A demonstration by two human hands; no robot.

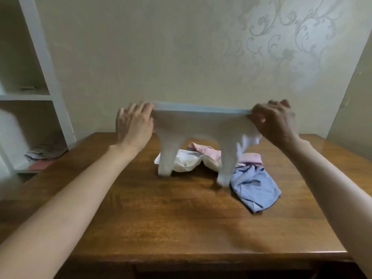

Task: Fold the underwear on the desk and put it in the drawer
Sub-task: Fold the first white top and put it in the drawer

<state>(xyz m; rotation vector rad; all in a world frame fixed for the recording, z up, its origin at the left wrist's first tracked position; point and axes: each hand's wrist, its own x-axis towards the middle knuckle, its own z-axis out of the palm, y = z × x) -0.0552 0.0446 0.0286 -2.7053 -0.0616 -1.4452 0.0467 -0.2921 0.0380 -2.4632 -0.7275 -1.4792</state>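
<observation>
I hold a grey pair of underwear [199, 127] with a pale blue waistband stretched in the air above the wooden desk [161, 214]. My left hand [135, 125] holds its left end and my right hand [275, 121] pinches its right end. Its two lower corners hang down close to the desk top. Under it lies a small pile: a white piece [189, 162], a pink piece [209, 152] and a blue ribbed piece [255, 188] at the right. No drawer shows in this view.
A white shelf unit [40, 81] stands at the left, with some folded cloth [46, 154] on a low shelf. A patterned wall is close behind the desk. The desk's front edge runs near the bottom of the view.
</observation>
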